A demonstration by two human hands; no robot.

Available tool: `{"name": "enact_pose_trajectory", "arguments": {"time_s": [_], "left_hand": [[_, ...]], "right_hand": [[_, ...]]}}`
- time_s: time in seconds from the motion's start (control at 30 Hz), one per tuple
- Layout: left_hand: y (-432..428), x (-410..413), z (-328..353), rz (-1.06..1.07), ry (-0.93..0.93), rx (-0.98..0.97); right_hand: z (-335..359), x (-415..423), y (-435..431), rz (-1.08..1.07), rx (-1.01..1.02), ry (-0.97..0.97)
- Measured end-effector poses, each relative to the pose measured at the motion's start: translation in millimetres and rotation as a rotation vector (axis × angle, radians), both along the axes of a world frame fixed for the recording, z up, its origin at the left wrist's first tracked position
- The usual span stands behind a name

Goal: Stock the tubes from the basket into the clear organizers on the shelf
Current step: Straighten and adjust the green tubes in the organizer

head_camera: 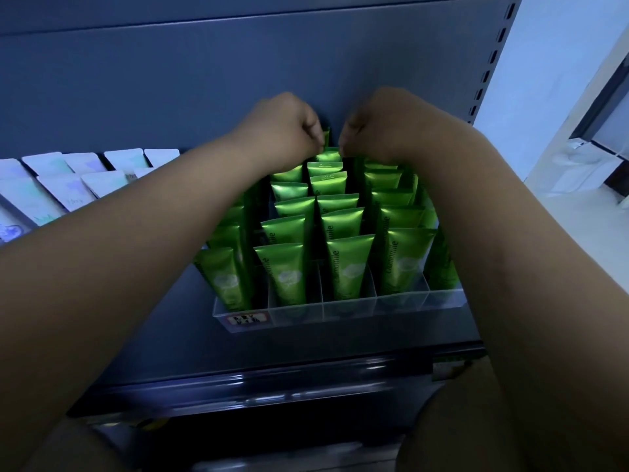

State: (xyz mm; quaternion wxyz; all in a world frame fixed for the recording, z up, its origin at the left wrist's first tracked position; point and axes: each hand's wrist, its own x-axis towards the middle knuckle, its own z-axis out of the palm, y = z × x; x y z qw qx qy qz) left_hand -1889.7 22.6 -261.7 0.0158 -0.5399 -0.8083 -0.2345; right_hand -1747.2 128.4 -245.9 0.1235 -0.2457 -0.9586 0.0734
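I am taking the clear plastic compartmented organizer [340, 310] on the dark grey metal shelf [153, 318] as my landmark and reading from the left. Well to the left of the organizer, pale white-and-mint flat sachets [85, 178] are lying in overlapping rows. My left hand [282, 126] is reaching over the organizer's left columns to its back row. Its fingers are curled, and thumb and fingertips are pinching the crimped top of a glossy green plastic tube [326, 136], which is standing upright at the organizer's rear, close to the shelf's back panel.

The organizer is holding rows of matching green tubes [343, 264], caps down and crimps up, and they are filling most of the slots I can see. A red-and-white label [246, 320] is sitting on its front wall, toward the left. My right hand [377, 127] is coming in over the organizer's right columns, fingers curled down just beside that same rear tube. I cannot tell whether it is pinching the tube or only steadying it.

I judge I am seating one tube in a rear middle slot, late in the stocking. Next, the tube wants pressing straight down until its crimp is sitting level with its neighbours. After that both hands need to let go and lift high over the organizer, so my forearms are not knocking the rows. The basket is out of view.
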Motion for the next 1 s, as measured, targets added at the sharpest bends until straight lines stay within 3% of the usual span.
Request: {"name": "enact_pose_trajectory", "arguments": {"time_s": [1.0], "left_hand": [[5,1,-6,0.031,0.008,-0.031]], "right_hand": [[-11,-8,-2,-0.028,0.128,0.040]]}}
